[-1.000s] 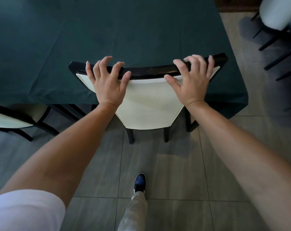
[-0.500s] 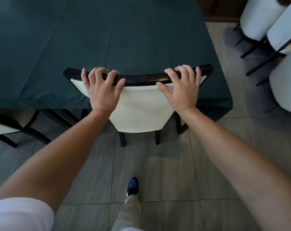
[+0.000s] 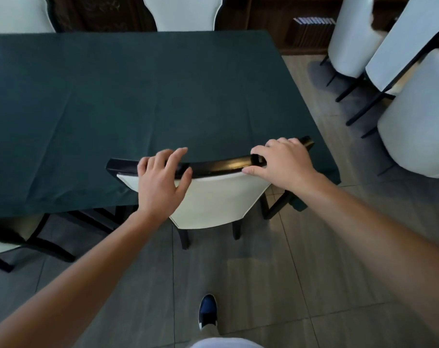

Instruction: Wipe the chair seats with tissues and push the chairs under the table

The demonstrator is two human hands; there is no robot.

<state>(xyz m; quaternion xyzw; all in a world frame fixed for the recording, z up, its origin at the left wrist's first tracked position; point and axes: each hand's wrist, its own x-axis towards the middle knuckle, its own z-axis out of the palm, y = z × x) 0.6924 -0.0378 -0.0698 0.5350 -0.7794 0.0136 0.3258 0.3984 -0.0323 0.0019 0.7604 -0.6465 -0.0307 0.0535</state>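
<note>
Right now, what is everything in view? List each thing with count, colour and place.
Table: one, dark green cloth, centre left.
Chair: one, cream back, black top rail, pushed in at the near edge.
Far chairs: two, cream, beyond the table.
Side chair: one, cream and black, lower left.
Stacked chairs: several, white, right.
Floor: grey tiles.
Shoe: one, dark blue, bottom centre.
Left hand: on the rail, fingers loose.
Right hand: on the rail.
</note>
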